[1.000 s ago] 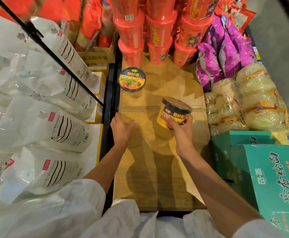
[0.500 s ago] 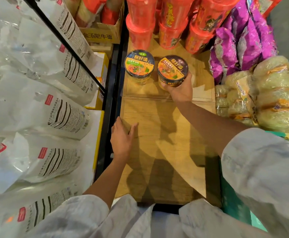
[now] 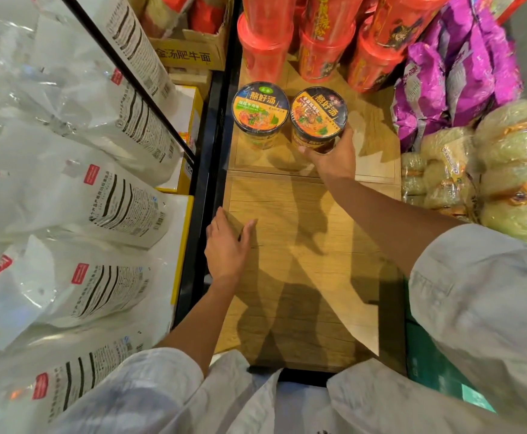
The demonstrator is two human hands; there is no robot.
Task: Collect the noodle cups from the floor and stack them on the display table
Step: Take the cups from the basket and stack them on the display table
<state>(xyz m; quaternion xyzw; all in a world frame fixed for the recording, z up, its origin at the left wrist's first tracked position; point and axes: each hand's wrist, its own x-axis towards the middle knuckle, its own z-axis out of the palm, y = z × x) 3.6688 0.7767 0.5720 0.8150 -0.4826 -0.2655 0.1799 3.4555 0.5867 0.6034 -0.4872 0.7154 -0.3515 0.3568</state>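
Two dark noodle cups stand side by side at the back of the wooden display table [image 3: 303, 245]. The left cup [image 3: 259, 111] has a green-marked lid and stands free. The right cup [image 3: 318, 115] has an orange lid; my right hand [image 3: 331, 155] grips its lower side from the front, fingers curled round it. My left hand [image 3: 227, 245] rests flat on the table's left edge, fingers straight, holding nothing.
Stacked red noodle tubs [image 3: 318, 48] stand just behind the two cups. Purple snack bags [image 3: 462, 76] and bundles of pale noodles [image 3: 506, 170] line the right side. White bags [image 3: 68, 151] hang on a rack to the left, behind a black rail [image 3: 130, 73].
My right hand carried the orange-lidded cup forward from mid-table and set it down beside the green-lidded cup. My left hand stayed on the table edge.
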